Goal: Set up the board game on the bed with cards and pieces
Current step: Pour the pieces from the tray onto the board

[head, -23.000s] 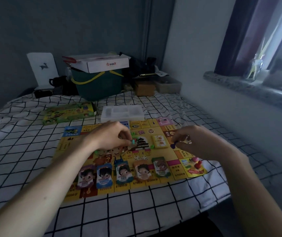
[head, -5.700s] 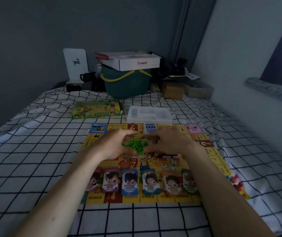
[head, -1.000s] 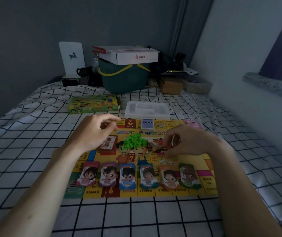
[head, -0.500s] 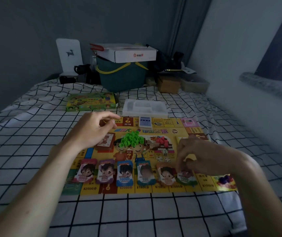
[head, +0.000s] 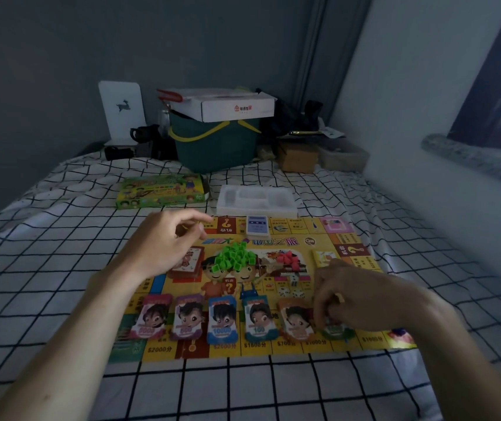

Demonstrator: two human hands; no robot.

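Looked almost done: game board (head: 328, 238) flat on the bed (head: 60, 238), 6 money stacks (head: 222, 319) lined up, green houses (head: 234, 258) and red pieces (head: 288, 257) piled. Left hand (head: 164, 247) loose, holding nothing. Right hand (head: 361, 302) curled; fingers unclear.

A green bin (head: 215, 147) with a yellow handle stands at the far end of the bed, against the grey wall (head: 60, 56). A white carton (head: 222, 106) lies across its top. Left of the bin a white card (head: 122, 109) with a deer figure stands upright, with a dark mug (head: 141, 135) just beside its foot. Right of the bin sit a brown box (head: 298, 156) and a clear tub (head: 342, 156), close together, with dark clutter behind them. A stone sill (head: 474, 159) juts from the right wall.
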